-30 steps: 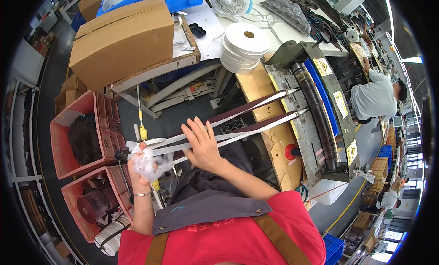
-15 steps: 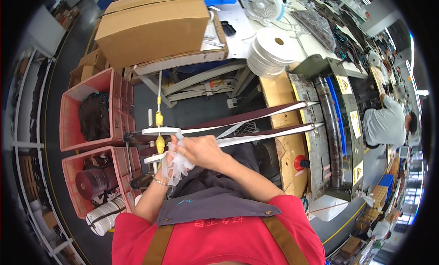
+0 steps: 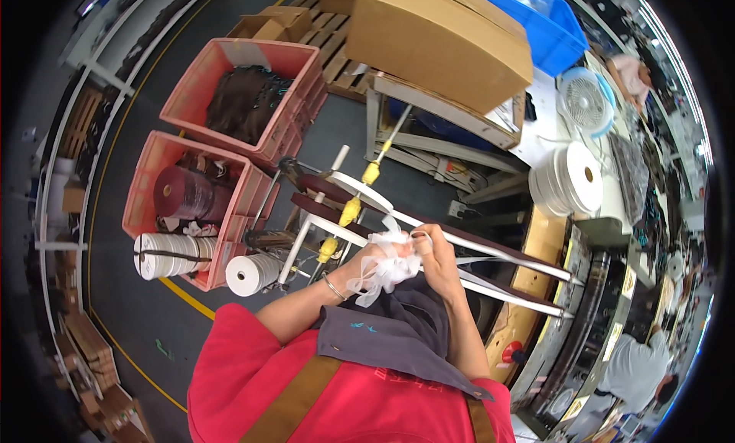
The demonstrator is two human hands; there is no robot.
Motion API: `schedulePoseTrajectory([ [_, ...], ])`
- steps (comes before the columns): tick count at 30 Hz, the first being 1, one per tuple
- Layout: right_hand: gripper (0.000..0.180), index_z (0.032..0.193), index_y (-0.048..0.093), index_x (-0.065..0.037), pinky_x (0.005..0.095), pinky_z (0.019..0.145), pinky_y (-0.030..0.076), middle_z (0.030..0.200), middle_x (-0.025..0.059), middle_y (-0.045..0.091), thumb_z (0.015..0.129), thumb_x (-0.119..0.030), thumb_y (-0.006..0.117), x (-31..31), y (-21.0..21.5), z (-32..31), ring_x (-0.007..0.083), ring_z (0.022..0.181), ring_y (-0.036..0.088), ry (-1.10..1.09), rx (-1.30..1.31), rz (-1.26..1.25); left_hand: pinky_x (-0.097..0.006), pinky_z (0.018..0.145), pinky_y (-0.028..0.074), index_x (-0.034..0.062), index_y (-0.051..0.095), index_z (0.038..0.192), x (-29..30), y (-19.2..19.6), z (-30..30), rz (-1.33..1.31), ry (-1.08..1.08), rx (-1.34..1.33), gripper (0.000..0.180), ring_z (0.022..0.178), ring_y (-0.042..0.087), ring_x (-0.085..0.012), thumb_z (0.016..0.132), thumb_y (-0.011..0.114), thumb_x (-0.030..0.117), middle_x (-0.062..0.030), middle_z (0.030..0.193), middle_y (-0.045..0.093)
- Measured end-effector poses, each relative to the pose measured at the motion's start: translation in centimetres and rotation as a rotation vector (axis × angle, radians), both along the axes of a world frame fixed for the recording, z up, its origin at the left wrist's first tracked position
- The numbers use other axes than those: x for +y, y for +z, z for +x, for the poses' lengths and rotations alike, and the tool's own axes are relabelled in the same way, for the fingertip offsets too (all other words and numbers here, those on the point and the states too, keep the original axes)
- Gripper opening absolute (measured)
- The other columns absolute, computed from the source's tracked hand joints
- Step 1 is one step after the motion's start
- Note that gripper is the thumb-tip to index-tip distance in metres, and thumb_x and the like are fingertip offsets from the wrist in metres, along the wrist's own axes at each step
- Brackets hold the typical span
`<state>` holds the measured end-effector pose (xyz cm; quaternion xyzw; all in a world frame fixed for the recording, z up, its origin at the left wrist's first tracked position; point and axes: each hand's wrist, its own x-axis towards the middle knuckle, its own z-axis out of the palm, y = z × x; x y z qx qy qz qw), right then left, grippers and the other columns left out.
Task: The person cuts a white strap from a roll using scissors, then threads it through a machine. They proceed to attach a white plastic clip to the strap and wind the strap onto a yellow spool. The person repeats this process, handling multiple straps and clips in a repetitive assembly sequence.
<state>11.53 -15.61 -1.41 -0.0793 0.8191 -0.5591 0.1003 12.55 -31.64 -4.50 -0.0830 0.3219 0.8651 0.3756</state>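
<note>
Loose bunch of white ribbon [image 3: 380,268] sits pinched between both grips: left hand [image 3: 366,261] and right hand [image 3: 438,255] closed on it. White tape strips [image 3: 490,253] run long-axis rightward from the grips over dark rails [image 3: 536,290].

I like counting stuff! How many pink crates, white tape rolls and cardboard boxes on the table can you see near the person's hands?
Pink crates: 2, upper and lower.
White tape rolls beside the crates: 2, and.
White roll stack on the table: 1.
Large cardboard box on the table: 1.
Total: 6.
</note>
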Motion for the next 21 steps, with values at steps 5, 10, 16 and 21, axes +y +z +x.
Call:
schedulePoseTrajectory([
  [5,0.019,0.086,0.053,-0.002,0.0364,0.054,0.043,0.064,0.016,0.056,0.087,-0.02,0.047,-0.4,-1.1,1.0,0.0313,0.06,0.058,-0.032,0.08,0.235,-0.032,0.082,0.047,-0.0004,0.046,0.107,-0.3,3.0,-2.6,0.204,0.406,0.019,0.028,0.098,0.055,-0.0243,0.088,0.043,0.02,-0.015,0.109,0.053],
  [10,0.014,0.073,0.053,-0.004,0.0377,0.047,0.042,0.057,0.0125,0.055,0.08,-0.016,0.056,-1.9,0.1,1.7,0.0296,0.049,0.054,0.069,0.394,0.333,-0.024,0.072,0.044,-0.0019,0.057,0.097,-1.1,1.2,-4.2,-0.654,0.212,0.719,0.023,0.082,0.055,-0.0125,0.083,0.053,0.015,-0.0083,0.089,0.058],
  [16,0.016,0.066,0.052,-0.008,0.0321,0.04,0.039,0.048,0.0066,0.048,0.076,-0.017,0.062,-2.1,0.2,-0.7,0.0224,0.04,0.051,0.024,0.625,0.295,-0.023,0.06,0.044,0.0048,0.056,0.094,-2.6,-3.6,0.7,-0.1,-0.104,0.307,0.018,0.072,0.053,-0.0094,0.083,0.053,0.02,-0.0017,0.085,0.057],
  [21,0.021,0.066,0.051,-0.007,0.0329,0.042,0.041,0.052,0.006,0.05,0.08,-0.022,0.056,-2.2,-1.9,-0.8,0.0236,0.043,0.052,-0.025,0.624,0.189,-0.022,0.055,0.045,0.0032,0.057,0.085,-3.0,-2.0,0.5,-0.238,-0.288,0.453,0.015,0.07,0.057,-0.013,0.077,0.057,0.016,-0.0046,0.082,0.056],
])
